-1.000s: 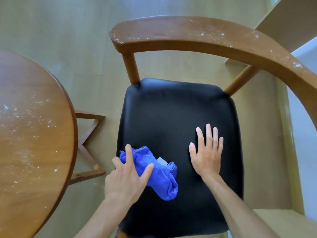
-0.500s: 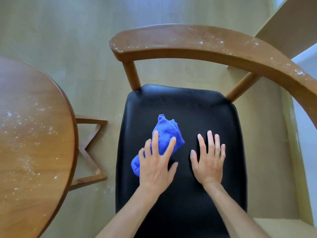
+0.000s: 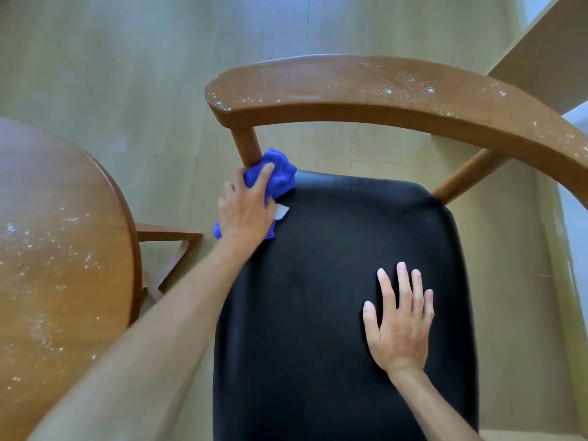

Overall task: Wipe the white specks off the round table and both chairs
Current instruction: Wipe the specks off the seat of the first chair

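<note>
Head view, looking straight down on the chair seat (image 3: 350,281): the left hand (image 3: 246,214) has its fingers curled over a bunched blue microfibre cloth (image 3: 278,173), pressing it into the seat's far left corner, against the foot of the wooden post (image 3: 248,148). The right hand (image 3: 399,323) lies flat on the seat's near right part, fingers straight, holding nothing. By my reckoning the job is well short of half done. The smooth black padded seat looks free of specks, but the curved glossy backrest rail (image 3: 381,93) arching over the seat's far side is speckled white all along. The round wooden table (image 3: 63,249), left of the seat, is dusted too. A second chair isn't visible.
</note>
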Available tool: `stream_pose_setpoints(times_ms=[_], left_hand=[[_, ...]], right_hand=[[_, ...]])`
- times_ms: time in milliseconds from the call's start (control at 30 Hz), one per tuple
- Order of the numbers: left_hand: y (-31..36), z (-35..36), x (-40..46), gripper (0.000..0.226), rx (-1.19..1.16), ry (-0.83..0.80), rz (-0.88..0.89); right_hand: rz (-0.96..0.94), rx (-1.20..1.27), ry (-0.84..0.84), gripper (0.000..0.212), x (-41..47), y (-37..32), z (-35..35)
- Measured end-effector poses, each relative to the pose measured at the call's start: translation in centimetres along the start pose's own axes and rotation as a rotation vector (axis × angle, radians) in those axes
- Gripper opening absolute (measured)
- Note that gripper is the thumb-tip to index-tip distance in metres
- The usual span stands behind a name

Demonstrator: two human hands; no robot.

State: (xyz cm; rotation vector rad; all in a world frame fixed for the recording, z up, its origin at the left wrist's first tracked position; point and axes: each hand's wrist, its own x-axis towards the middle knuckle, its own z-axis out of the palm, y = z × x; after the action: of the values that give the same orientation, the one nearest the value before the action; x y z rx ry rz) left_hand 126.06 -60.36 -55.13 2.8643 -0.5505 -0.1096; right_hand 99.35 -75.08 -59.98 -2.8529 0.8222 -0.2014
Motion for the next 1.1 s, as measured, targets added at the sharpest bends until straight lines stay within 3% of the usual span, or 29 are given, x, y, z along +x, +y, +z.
stream_pose_setpoints(times_ms=[133, 267, 400, 500, 667, 833, 900, 1000, 1100], left_hand=[[-1.0, 0.0, -1.0, 0.056, -0.146, 0.017, -0.021], [-2.5, -0.2, -8.6, 0.060, -0.284, 0.019, -0.092], [-3.7, -1.0, -21.2, 0.063, -0.323, -0.120, 0.012], [-4.2, -1.3, -25.1, 0.056, -0.293, -0.218, 0.050], [-2.0, -0.4, -18.0, 0.054, -0.191, -0.072, 0.336], [6.4, 1.3, -2.2, 0.057, -0.048, -0.023, 0.224], [8.4, 1.6, 0.3, 0.054, 0.029, -0.054, 0.179], [7.8, 1.3, -3.9, 0.053, 0.074, -0.084, 0.304], [4.8, 1.5, -13.4, 0.053, -0.022, -0.116, 0.564]], right_hand=[[0.001, 0.001, 0.011, 0.058, 0.1, 0.0, 0.1], [0.011, 0.001, 0.007, 0.057, 0.1, -0.1, 0.0], [0.015, -0.014, 0.001, 0.057, 0.1, -0.1, -0.1], [0.018, -0.025, -0.001, 0.057, 0.1, 0.0, 0.0], [0.016, -0.023, 0.004, 0.057, 0.0, 0.0, 0.1], [0.007, -0.018, 0.013, 0.056, 0.0, 0.0, 0.1], [0.005, -0.022, 0.017, 0.057, 0.1, 0.0, 0.2], [0.001, -0.019, 0.017, 0.057, 0.0, 0.1, 0.3], [0.005, -0.022, 0.013, 0.057, 0.0, 0.1, 0.3]])
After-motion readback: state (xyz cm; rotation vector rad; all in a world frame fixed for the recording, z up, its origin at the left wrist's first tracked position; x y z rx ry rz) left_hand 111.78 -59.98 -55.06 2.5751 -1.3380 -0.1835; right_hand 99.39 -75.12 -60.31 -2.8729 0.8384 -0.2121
